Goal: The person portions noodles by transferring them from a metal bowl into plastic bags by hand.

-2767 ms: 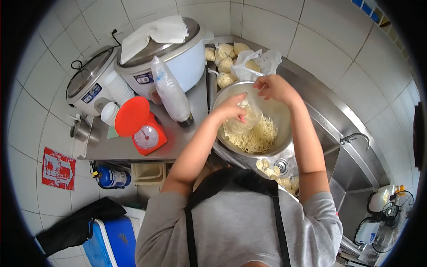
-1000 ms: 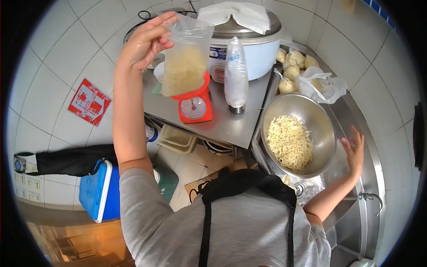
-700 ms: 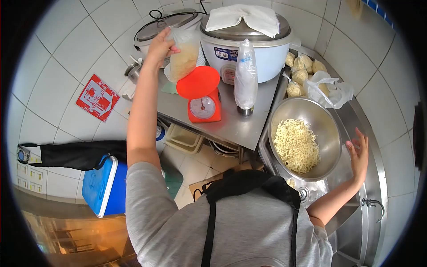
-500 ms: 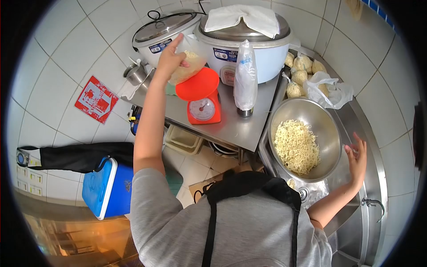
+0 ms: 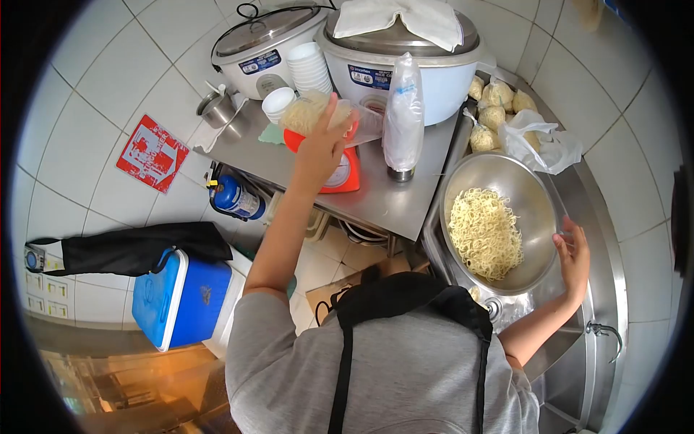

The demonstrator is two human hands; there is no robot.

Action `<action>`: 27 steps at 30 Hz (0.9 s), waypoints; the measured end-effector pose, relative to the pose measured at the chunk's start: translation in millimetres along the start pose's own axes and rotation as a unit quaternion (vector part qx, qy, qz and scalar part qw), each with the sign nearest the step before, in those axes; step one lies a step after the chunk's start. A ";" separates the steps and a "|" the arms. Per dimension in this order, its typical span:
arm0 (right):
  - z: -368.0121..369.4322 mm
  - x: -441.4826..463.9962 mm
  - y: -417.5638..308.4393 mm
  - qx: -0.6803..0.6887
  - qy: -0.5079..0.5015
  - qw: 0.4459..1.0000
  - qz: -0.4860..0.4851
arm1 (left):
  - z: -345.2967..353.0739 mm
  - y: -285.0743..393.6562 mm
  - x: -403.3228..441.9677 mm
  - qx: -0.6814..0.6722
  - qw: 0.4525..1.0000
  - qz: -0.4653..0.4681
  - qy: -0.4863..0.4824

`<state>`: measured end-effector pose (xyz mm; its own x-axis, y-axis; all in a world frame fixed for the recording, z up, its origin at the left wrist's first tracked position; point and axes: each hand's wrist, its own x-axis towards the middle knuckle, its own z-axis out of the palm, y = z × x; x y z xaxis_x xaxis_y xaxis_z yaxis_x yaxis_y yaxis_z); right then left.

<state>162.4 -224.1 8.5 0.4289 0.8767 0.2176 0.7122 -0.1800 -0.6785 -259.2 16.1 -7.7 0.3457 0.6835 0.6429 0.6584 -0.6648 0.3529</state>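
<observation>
holds left hand (image 5: 319,153), grip unclear, over noodle bag (image 5: 303,111) on scale (image 5: 350,175), right hand (image 5: 573,259) wide by bowl (image 5: 533,228), risking slip from overhang.

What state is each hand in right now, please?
Left hand: at the noodle bag; grip cannot be told.
Right hand: open, beside the steel bowl.

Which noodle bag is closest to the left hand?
The clear bag at the red scale, by that left hand; the other bags are bunched beyond the steel bowl.

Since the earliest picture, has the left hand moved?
Yes. The left hand has gone leftward, from the steel mixing bowl to the red dial scale.
</observation>
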 end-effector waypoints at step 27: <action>6.5 1.4 0.2 0.009 -0.029 1.000 0.001 | -0.8 9.8 -10.3 -0.091 0.984 0.036 0.151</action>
<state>159.5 -220.0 4.1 0.3967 0.9011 0.1750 0.7011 -0.1744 -0.6914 -256.8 2.3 -10.4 0.1537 0.5306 0.8336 0.4999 -0.7694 0.3976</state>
